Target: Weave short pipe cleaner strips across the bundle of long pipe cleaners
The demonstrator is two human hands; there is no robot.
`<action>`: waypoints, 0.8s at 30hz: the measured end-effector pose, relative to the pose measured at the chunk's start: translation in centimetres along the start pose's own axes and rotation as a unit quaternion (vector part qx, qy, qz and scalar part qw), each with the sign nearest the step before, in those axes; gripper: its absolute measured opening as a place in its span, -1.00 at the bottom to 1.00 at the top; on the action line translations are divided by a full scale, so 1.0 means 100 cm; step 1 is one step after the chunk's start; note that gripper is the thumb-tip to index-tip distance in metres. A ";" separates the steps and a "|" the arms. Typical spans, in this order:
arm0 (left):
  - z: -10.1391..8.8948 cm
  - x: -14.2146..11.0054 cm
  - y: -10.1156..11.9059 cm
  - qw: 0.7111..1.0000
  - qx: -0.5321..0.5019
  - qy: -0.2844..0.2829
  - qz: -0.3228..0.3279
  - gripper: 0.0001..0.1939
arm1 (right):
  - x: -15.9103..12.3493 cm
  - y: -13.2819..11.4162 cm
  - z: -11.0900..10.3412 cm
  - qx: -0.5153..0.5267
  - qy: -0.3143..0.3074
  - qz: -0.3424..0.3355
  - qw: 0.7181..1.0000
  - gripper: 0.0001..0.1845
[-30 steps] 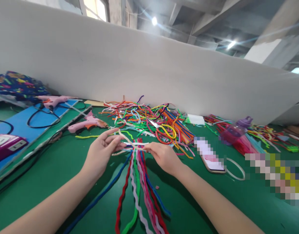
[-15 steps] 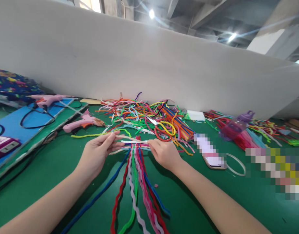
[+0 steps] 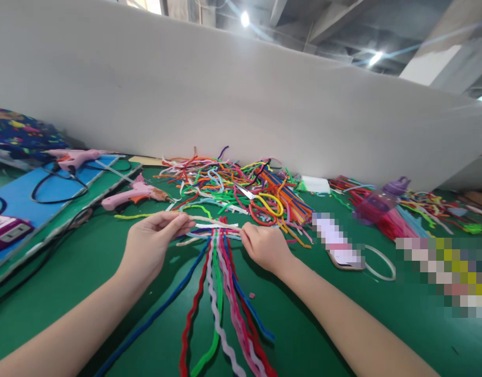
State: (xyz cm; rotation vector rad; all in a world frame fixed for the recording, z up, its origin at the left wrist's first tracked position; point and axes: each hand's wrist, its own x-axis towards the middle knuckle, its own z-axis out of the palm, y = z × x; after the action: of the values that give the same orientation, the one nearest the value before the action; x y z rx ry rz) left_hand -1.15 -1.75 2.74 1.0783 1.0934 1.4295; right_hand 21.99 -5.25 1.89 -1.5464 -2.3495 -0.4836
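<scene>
Between my two hands runs a cream pipe cleaner (image 3: 211,222), slanting slightly down to the right. My left hand (image 3: 156,238) pinches its left end, and my right hand (image 3: 264,245) is closed round the right end. Just beneath lies a woven bundle of pipe cleaners (image 3: 219,235), where blue, white and pink crosswise strands meet the lengthwise ones. From it, long wavy strands in blue, red, lilac, green and pink fan out toward me, among them a green pipe cleaner (image 3: 217,324). A white strip (image 3: 211,226) lies across the top of the weave.
Behind my hands is a heap of coloured pipe cleaners (image 3: 209,178) with scissors (image 3: 268,204) on it. Pink glue guns (image 3: 133,192) with black cords are at left. A phone (image 3: 345,256), a purple bottle (image 3: 384,201) and more pipe cleaners (image 3: 352,201) are at right, before a white partition (image 3: 241,99).
My left hand has shifted slightly left, and the cream pipe cleaner sits a little differently above the weave. My right hand stays nearly in place.
</scene>
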 end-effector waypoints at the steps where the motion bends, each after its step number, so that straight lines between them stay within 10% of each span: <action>1: 0.000 -0.001 0.001 1.000 -0.002 0.007 0.006 -0.65 | 0.000 -0.002 -0.001 -0.005 -0.015 0.008 1.000 -0.63; 8: 0.001 -0.001 0.006 0.999 -0.041 0.011 -0.003 -0.69 | -0.003 -0.006 -0.003 0.022 -0.068 -0.066 0.995 -0.72; 18: 0.004 -0.004 0.007 0.998 -0.059 0.002 0.016 -0.71 | 0.007 -0.010 -0.008 0.098 -0.083 0.091 0.987 -0.69; 24: 0.002 0.000 0.005 0.997 -0.069 0.019 -0.016 -0.74 | 0.001 -0.009 -0.012 0.057 -0.101 -0.009 0.993 -0.70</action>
State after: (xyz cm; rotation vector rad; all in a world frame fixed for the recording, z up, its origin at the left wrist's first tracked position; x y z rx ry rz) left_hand -1.05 -1.76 3.27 0.9337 1.0191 1.4829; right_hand 21.18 -5.97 2.93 -1.5896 -2.4938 -0.2008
